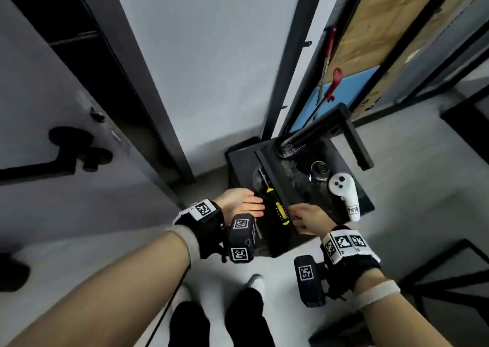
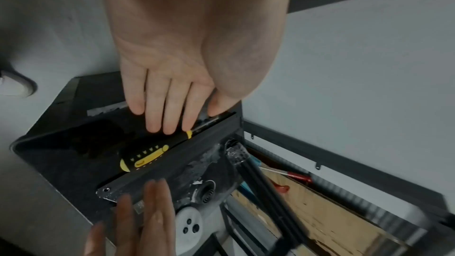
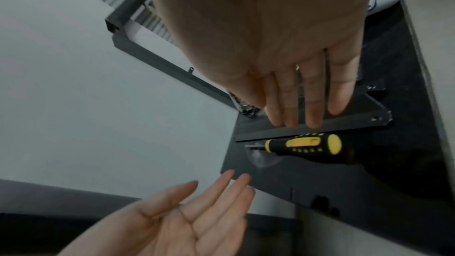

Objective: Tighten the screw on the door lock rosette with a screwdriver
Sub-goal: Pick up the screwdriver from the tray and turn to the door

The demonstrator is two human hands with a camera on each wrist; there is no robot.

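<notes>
A black and yellow screwdriver (image 1: 277,206) (image 2: 145,158) (image 3: 305,145) lies on a black box top (image 1: 243,166), alongside a raised black bar (image 1: 275,182). My left hand (image 1: 244,203) (image 2: 162,104) (image 3: 187,207) hovers just left of the screwdriver, palm open, fingers straight, holding nothing. On the other side of it my right hand (image 1: 307,218) (image 3: 302,96) (image 2: 138,219) hangs with flat fingers, also empty. The grey door (image 1: 53,103) with its black lever handle (image 1: 39,169) and round black rosette (image 1: 70,136) stands at the left.
A white controller (image 1: 344,195) and a round black grille (image 1: 320,170) lie on the black base. A red-handled tool (image 1: 330,63) leans by wooden boards at the right. Grey wall ahead, dark door frame (image 1: 148,82), my feet (image 1: 238,317) below.
</notes>
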